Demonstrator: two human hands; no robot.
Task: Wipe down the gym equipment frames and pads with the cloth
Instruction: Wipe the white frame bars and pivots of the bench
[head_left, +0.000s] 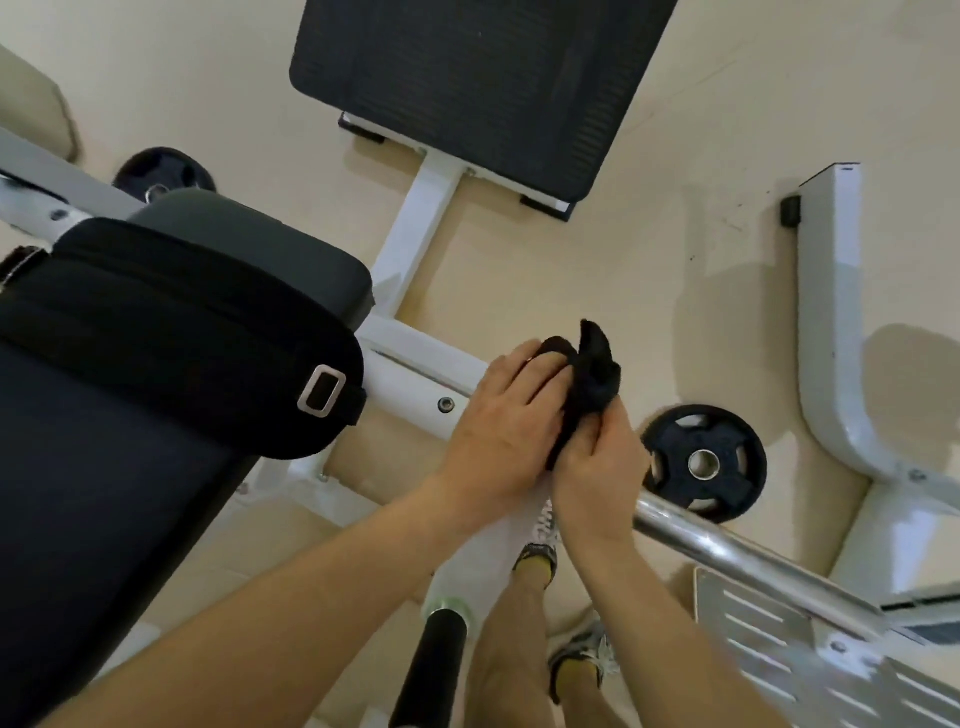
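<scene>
Over the beige floor (675, 156), the black cloth (589, 382) bunches above the white frame (415, 364) (between our hands). Our right hand (597, 470) grips its lower end, and our left hand (496, 421) presses it with straight fingers.

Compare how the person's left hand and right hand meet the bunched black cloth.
The left hand lies flat with straight fingers on the bunched black cloth; the right hand curls its fingers round it. The left hand rests over the white metal frame bar; the right hand is nearer the chrome bar. Both touch the cloth.
</scene>
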